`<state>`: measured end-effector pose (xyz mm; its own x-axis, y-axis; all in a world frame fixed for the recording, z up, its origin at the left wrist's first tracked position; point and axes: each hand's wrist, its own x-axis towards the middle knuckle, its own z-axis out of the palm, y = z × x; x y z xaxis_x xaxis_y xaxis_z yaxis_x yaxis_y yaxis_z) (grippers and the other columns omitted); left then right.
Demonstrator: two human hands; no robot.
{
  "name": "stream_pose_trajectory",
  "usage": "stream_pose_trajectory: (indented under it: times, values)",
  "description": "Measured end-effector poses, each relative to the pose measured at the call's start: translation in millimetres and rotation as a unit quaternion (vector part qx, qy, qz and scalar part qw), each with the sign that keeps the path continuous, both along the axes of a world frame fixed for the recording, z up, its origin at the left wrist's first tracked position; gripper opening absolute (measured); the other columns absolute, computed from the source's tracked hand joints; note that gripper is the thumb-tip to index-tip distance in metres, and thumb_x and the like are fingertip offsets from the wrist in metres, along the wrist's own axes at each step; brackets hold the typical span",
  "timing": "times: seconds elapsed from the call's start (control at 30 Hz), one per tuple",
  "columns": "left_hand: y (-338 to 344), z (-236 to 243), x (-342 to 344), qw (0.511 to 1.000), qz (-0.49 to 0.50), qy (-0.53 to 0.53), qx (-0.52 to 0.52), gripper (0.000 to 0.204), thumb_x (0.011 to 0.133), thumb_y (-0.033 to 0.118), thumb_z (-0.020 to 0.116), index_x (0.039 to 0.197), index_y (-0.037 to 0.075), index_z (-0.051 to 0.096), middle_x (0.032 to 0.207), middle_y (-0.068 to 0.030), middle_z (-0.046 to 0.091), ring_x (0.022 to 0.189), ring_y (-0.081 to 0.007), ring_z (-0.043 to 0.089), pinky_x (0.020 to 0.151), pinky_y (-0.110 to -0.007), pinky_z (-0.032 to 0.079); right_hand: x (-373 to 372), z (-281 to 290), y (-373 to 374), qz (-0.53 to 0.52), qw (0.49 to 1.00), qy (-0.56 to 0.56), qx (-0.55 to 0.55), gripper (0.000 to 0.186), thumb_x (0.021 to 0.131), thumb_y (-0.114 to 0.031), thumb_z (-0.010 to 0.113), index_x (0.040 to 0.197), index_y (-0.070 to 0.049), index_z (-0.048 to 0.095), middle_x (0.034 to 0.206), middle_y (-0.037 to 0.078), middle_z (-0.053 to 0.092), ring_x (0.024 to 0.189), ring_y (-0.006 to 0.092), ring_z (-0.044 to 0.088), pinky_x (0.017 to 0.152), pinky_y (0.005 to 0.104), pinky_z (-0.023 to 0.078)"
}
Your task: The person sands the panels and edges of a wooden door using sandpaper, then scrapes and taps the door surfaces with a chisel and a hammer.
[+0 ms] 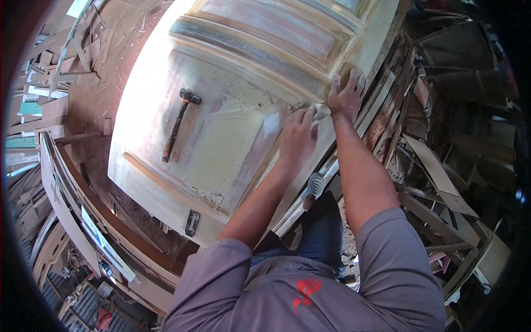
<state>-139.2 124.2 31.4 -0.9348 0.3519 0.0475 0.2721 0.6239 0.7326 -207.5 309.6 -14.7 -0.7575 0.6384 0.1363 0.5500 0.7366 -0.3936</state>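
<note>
A large panelled wooden door [141, 110] lies flat before me, with smears of pale filler [221, 157] over its lower panel. My left hand [298, 135] is closed on a crumpled greyish cloth-like wad [321, 112], pressed on the frame near the panel's corner. Just to its right, my right hand [347, 99] rests with fingers spread on the door's right-hand frame, beside the wad. A hammer [178, 127] with a dark head and worn handle lies on the panel to the left. The wad's exact material is hard to make out.
A small dark metal plate [192, 222] sits near the door's near edge. Curved wooden boards [72, 205] stand at the left. Timber strips [381, 105] and scrap boards [437, 166] are piled along the right. My shoe [316, 185] is close to the door's edge.
</note>
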Motion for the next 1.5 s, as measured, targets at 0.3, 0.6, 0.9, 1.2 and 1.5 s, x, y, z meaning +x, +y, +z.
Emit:
stream_pose_trajectory:
  times: [0.3,0.6,0.9,1.2,1.5]
  values:
    - [-25.5,-11.4,36.9,0.998,-0.008,0.065,-0.004,0.066,0.080,-0.009,0.072,0.145,0.004,0.068,0.129,-0.0154,0.071,0.122,-0.0384,0.066,0.105,-0.047,0.056,-2.2,1.7,5.1,-0.005,1.000,0.002,0.003,0.081,0.111,-0.067,0.046,0.170,-0.011,0.039,0.177,0.031,0.029,0.168,0.0453,0.022,0.135,0.0554,0.030]
    - [-27.8,-13.4,27.1,0.998,0.000,0.066,-0.020,0.044,0.087,0.000,0.068,0.131,-0.003,0.069,0.116,-0.0190,0.069,0.115,-0.0387,0.066,0.100,-0.048,0.057,2.8,-1.6,2.6,-0.009,1.000,0.011,0.006,0.082,0.110,-0.068,0.048,0.168,-0.011,0.042,0.173,0.031,0.036,0.165,0.0462,0.028,0.134,0.0560,0.032]
    - [-10.1,-10.8,4.2,0.997,0.037,0.036,-0.052,0.047,0.084,-0.005,0.068,0.129,0.004,0.074,0.116,-0.0188,0.070,0.113,-0.0394,0.068,0.094,-0.049,0.058,-2.6,-9.6,-2.3,0.013,0.997,0.040,0.062,0.077,0.111,-0.062,0.054,0.164,-0.006,0.047,0.169,0.034,0.041,0.161,0.0482,0.035,0.133,0.0544,0.031]
    - [-27.0,-10.1,36.9,0.995,0.075,0.011,-0.067,0.045,0.086,0.001,0.071,0.131,0.006,0.075,0.122,-0.0211,0.069,0.113,-0.0411,0.069,0.093,-0.051,0.059,-7.4,-6.2,-4.0,0.011,0.998,0.033,0.059,0.079,0.111,-0.066,0.049,0.165,-0.009,0.047,0.170,0.034,0.041,0.164,0.0479,0.030,0.134,0.0549,0.033]
    - [-87.4,-9.4,99.0,0.997,0.063,-0.006,-0.032,0.040,0.082,-0.003,0.069,0.122,0.001,0.072,0.116,-0.0192,0.068,0.110,-0.0401,0.068,0.087,-0.051,0.059,-3.3,-6.5,12.9,-0.005,0.996,0.035,0.081,0.077,0.111,-0.063,0.051,0.165,-0.008,0.047,0.169,0.034,0.042,0.163,0.0477,0.032,0.133,0.0542,0.034]
